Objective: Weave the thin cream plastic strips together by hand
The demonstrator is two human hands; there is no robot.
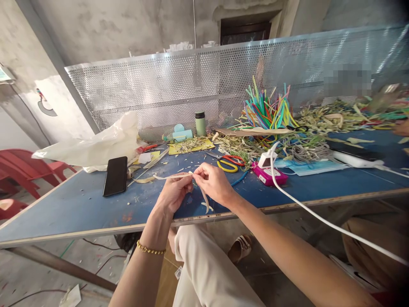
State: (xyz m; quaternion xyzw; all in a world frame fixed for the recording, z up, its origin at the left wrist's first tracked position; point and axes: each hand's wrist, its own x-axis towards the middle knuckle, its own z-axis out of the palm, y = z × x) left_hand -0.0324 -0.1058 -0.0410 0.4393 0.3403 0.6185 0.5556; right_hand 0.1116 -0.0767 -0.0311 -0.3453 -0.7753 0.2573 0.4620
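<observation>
My left hand (174, 189) is closed in a pinch on a pale, flat, leaf-like strip (171, 176). Fingertip to fingertip with it, my right hand (212, 181) also pinches the strip, and one end hangs down below the fingers. Another end sticks out to the left across the blue table. The exact spot where both sets of fingertips meet is too small to make out. Just beyond my right hand lie scissors with yellow and red handles (227, 167). A black phone (115, 177) rests to the left of my left hand.
Across the blue table (79, 209) lie a plastic bag (105, 143), a green bottle (200, 125), a pink box (271, 175) with a white cable, colourful fuzzy stems (266, 108) and dried leaf scraps (319, 119). A perforated metal panel (159, 85) stands behind. Another person's hand (401, 128) shows far right.
</observation>
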